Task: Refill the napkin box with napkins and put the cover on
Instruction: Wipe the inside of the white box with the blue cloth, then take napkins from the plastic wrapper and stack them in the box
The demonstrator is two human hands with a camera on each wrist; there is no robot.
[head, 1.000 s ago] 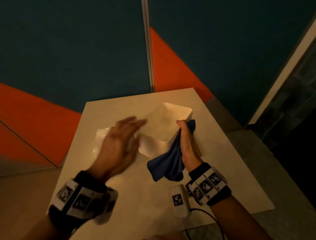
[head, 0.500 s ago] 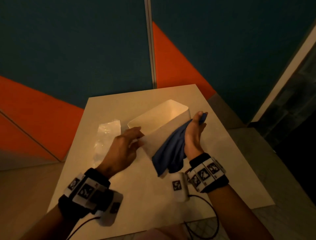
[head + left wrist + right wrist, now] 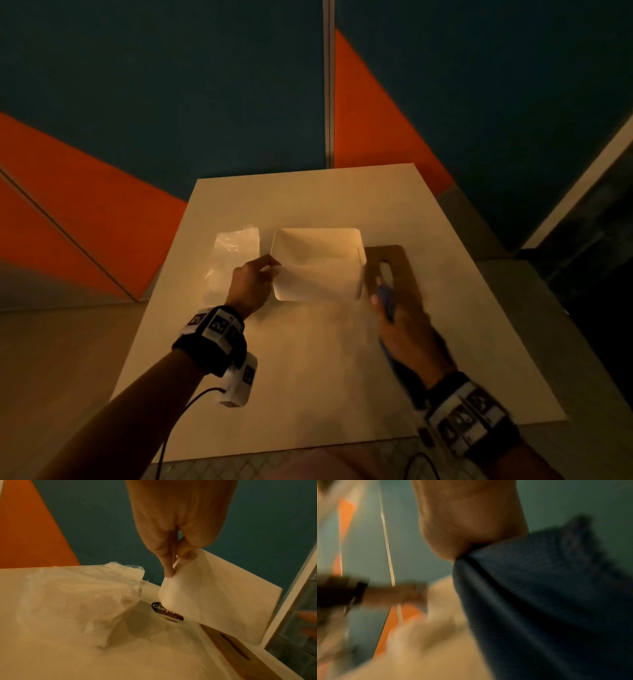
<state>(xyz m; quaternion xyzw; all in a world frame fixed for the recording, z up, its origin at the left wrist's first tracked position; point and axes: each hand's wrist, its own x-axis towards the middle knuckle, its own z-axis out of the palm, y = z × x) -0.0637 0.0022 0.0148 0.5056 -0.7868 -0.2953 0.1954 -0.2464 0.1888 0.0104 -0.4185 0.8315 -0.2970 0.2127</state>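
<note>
An open white napkin box (image 3: 317, 246) stands mid-table, nothing visible inside it. My left hand (image 3: 272, 265) pinches its near left corner between thumb and fingers (image 3: 169, 566), and in the left wrist view the box wall (image 3: 214, 599) fills the right side. A wooden cover (image 3: 394, 263) with a slot lies flat just right of the box. My right hand (image 3: 400, 322), blurred, grips a blue cloth (image 3: 385, 301) over the cover's near end; the cloth (image 3: 547, 588) hangs from the fist. A clear plastic pack of napkins (image 3: 236, 253) lies left of the box.
The white table (image 3: 308, 377) ends at a blue and orange wall behind. A dark label (image 3: 167, 612) shows at the box's lower edge. A dark doorway or floor area lies to the right of the table.
The right hand has pulled the blue cloth out of the box and back to the right. The box went from tilted to standing level, and the wooden cover now shows beside it.
</note>
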